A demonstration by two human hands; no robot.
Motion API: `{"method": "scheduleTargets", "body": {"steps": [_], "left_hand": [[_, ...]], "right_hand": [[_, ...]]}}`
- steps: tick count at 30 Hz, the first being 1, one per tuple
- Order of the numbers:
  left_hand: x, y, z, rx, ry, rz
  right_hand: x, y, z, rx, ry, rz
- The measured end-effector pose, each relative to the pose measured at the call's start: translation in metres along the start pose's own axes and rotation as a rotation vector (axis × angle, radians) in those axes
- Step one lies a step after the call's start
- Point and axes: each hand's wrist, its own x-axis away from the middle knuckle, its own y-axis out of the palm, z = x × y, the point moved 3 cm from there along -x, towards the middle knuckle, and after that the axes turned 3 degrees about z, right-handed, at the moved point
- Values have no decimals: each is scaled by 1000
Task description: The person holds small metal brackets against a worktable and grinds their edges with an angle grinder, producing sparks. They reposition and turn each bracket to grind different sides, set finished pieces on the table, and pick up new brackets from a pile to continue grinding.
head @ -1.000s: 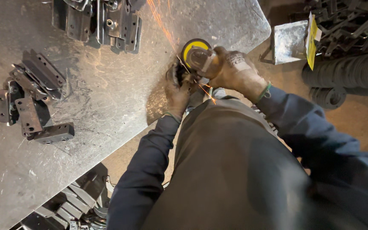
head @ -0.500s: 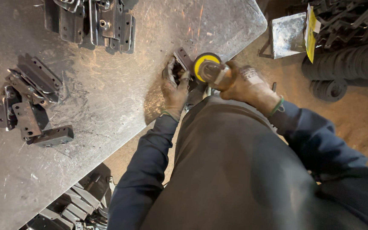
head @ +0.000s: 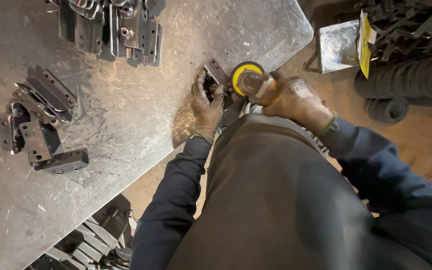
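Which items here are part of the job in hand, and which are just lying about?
In use: left hand pressing a metal bracket to the steel table; right hand gripping the angle grinder.
Lying about: bracket piles; stacked rings; metal box.

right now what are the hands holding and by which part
The left hand grips a small metal bracket by its lower end on the table; the right hand holds a grinder by its body, behind the yellow disc.

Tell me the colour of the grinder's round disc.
Yellow around a grey centre, seen in the head view.
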Motion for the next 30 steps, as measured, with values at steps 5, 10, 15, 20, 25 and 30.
{"method": "scheduleTargets", "body": {"steps": [5,10,15,20,25,30], "left_hand": [[-2,-1,7,-229,46,2],[2,4,17,-65,-69,-14],[0,15,20,39,-166,15],[-2,21,19,-225,40,56],[0,26,13,-85,-48,66],[-7,35,20,-70,-56,99]], "right_hand": [[-19,-4,-18,-22,-78,2],[-45,-23,-37,-105,-264,91],[-58,-39,-35,-316,-335,20],[-53,-40,-10,132,-692,89],[-46,-27,39,23,-225,-151],[-39,-45,58,8,-202,-206]]}}
